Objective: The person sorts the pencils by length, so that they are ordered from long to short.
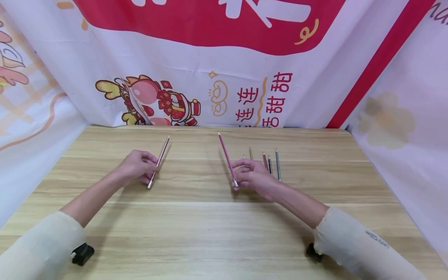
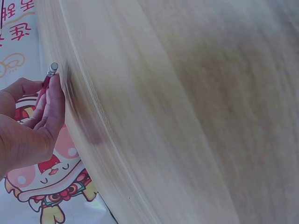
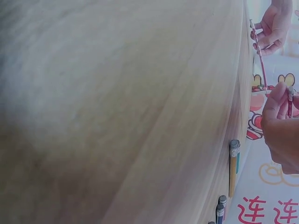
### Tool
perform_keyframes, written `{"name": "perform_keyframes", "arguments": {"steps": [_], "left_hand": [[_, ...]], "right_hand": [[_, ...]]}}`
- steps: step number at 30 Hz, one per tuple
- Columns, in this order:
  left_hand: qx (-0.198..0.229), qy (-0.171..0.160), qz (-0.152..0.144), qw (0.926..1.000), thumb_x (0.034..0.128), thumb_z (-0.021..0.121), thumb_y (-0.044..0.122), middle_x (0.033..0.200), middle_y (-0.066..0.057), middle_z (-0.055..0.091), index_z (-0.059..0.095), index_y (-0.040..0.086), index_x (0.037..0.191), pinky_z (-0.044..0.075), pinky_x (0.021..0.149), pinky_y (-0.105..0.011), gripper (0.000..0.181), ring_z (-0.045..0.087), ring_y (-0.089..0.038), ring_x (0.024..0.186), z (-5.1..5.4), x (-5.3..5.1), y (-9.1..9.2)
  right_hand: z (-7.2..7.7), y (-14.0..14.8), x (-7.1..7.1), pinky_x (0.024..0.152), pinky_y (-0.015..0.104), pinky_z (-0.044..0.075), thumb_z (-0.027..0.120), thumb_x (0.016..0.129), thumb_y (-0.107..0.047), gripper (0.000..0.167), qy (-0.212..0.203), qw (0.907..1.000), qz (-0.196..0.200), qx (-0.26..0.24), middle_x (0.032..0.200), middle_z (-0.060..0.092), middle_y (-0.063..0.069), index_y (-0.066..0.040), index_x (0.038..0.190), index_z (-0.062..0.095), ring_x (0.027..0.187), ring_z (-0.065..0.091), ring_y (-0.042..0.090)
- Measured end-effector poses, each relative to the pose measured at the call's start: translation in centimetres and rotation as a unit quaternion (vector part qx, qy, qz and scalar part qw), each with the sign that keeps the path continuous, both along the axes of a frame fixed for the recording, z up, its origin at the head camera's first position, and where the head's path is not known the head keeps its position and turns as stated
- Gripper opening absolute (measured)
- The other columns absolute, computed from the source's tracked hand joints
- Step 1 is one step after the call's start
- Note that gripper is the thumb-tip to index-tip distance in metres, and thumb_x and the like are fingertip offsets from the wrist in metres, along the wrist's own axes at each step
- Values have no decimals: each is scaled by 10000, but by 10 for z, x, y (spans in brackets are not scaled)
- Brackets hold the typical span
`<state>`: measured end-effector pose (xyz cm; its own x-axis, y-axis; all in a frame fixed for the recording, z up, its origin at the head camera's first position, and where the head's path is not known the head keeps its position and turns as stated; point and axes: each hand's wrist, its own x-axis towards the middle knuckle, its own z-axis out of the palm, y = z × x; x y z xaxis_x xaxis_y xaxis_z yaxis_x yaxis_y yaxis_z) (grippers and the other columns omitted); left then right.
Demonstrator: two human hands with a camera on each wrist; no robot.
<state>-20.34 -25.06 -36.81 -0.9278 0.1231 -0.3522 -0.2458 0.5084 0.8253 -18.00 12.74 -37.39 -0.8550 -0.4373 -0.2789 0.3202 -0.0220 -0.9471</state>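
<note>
My left hand (image 1: pixel 138 167) pinches a rose-coloured pencil (image 1: pixel 163 151) over the left part of the table. Its tip points away from me, and in the left wrist view its metal-banded eraser end (image 2: pixel 53 68) shows above the fingertips. On the other side, my right hand (image 1: pixel 257 179) holds a pink pencil (image 1: pixel 225 151) near the eraser end, tip leaning away and to the left. Both pencils appear lifted off the tabletop. Several other pencils lie just right of and behind the right hand, among them a blue-green pencil (image 1: pixel 277 163) and a yellow pencil (image 3: pixel 232 175).
The wood-grain table (image 1: pixel 210 233) ends at a printed cloth backdrop (image 1: pixel 196 58), with more cloth on both sides. A black device (image 1: pixel 83 254) shows by the left sleeve, and another black device (image 1: pixel 314 252) by the right sleeve.
</note>
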Motion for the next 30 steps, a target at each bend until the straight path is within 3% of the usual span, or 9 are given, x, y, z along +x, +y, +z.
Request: {"name": "perform_keyframes", "arguments": {"steps": [12, 21, 30], "left_hand": [[57, -4, 6, 10000, 963, 645, -31, 919, -94, 667, 512, -145, 1282, 652, 613, -327, 364, 625, -165, 701, -1, 2, -6], [50, 32, -19, 10000, 956, 653, -33, 924, -105, 669, 507, -153, 1293, 657, 611, -333, 387, 629, -164, 697, -1, 3, -13], [60, 10, 33, 10000, 944, 662, -46, 894, -72, 668, 504, -162, 1294, 658, 611, -331, 401, 618, -155, 693, -3, 6, -21]], "right_hand": [[2, -8, -1, 807, 318, 659, 582, 909, 160, 477, 24, 9999, 105, -10, 997, 674, 145, 93, 1374, 499, 823, 690, 211], [-1, -19, -6, 784, 312, 664, 582, 898, 174, 474, 134, 9995, 258, 92, 1043, 672, 225, 94, 1360, 508, 800, 697, 220], [2, -31, -6, 781, 327, 670, 571, 907, 182, 465, 86, 9994, 296, 169, 1010, 663, 188, 87, 1359, 515, 779, 693, 216]]}}
